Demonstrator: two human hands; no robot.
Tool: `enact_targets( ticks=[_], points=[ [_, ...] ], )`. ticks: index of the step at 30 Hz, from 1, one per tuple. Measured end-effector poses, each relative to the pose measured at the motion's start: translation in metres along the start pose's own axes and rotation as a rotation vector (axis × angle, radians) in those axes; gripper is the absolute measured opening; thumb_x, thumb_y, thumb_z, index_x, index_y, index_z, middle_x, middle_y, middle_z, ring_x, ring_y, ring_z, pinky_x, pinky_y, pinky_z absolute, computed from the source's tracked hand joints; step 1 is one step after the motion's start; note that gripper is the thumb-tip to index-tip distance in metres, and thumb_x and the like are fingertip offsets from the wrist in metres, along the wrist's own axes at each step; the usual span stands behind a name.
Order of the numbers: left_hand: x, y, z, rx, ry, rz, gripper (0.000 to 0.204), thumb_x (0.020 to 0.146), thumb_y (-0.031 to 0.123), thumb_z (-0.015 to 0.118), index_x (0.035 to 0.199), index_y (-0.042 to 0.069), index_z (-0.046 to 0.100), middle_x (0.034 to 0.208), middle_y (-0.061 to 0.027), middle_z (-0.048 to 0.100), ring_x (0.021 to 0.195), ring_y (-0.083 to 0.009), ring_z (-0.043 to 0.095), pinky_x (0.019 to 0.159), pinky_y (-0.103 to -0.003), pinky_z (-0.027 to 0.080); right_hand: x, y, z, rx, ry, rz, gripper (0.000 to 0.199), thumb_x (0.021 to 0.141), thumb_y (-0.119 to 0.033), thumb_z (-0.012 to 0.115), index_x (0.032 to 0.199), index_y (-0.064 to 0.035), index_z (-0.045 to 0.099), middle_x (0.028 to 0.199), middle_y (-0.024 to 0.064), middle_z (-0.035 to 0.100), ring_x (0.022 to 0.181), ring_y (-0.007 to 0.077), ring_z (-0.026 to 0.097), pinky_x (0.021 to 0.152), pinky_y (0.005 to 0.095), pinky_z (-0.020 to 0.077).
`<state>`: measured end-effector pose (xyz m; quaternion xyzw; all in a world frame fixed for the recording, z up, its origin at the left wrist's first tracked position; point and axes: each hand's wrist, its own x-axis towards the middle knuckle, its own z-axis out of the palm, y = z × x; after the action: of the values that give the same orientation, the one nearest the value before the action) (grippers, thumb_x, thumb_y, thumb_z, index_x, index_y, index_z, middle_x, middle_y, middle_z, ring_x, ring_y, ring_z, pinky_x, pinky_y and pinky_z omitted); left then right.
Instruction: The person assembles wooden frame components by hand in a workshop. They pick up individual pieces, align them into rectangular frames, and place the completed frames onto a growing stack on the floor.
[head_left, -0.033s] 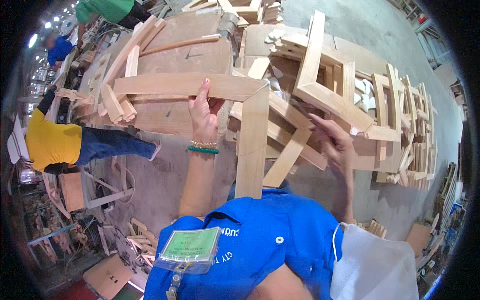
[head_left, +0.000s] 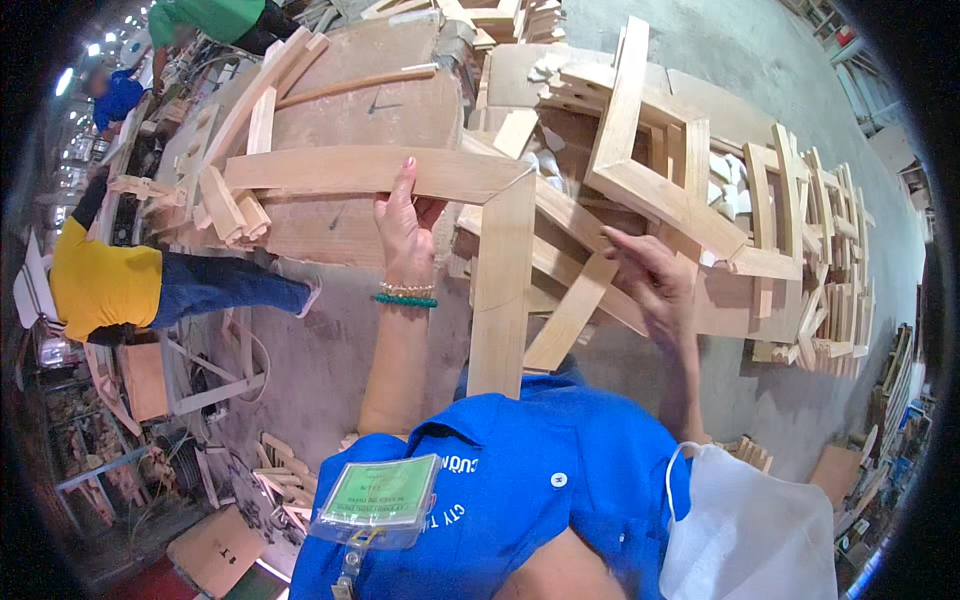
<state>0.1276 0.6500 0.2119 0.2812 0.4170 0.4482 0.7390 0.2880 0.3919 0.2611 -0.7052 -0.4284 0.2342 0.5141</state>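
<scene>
My left hand (head_left: 405, 225) is closed on the upper arm of an L-shaped wooden frame piece (head_left: 350, 172), thumb on top and fingers beneath. Its two pale boards meet at a mitred corner, and the other board (head_left: 500, 290) runs down toward my blue shirt. To the right of that corner, apart from it, is my right hand (head_left: 655, 285). Its fingers are curled together; anything inside them is too small or hidden to name. Just beyond it lies another angled wooden frame (head_left: 670, 205), resting on the pile. A loose-looking board (head_left: 575, 310) slants below the right fingertips.
A brown work surface (head_left: 370, 110) at the upper left carries wooden strips (head_left: 260, 105). Stacked frames (head_left: 830, 240) stand at the right, with white scraps (head_left: 730, 185) among the wood. A co-worker in a yellow shirt (head_left: 105, 275) is at the left; two more people are farther back.
My right hand has shifted slightly left, its fingertips nearer the frame's corner. The left hand keeps its grip, and the frame piece has barely moved.
</scene>
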Motion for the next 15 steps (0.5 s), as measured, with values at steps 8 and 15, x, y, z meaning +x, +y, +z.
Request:
enact_targets(
  ticks=[8,15],
  points=[
    [-0.025,-0.012,0.000,-0.010,0.092,0.067,0.021,0.084,0.018,0.068,0.101,0.006,0.060,0.095,-0.0084,0.067,0.084,-0.0217,0.067,0.072,-0.037,0.058,0.010,0.004,0.045,-0.069,0.007,-0.171,0.026,0.084,0.001,0.059,0.107,-0.0072,0.066,0.086,0.0086,0.060,0.074,0.0181,0.059,0.063,0.0299,0.0474],
    [-0.028,-0.016,0.008,-0.003,0.034,0.029,0.036,0.081,0.019,0.071,0.110,0.011,0.051,0.097,-0.0063,0.063,0.082,-0.0185,0.066,0.066,-0.034,0.060,0.034,0.016,0.024,-0.362,0.149,-0.101,0.016,0.085,-0.011,0.061,0.100,-0.0134,0.067,0.086,0.0074,0.058,0.074,0.0256,0.063,0.063,0.0369,0.0509]
  ],
)
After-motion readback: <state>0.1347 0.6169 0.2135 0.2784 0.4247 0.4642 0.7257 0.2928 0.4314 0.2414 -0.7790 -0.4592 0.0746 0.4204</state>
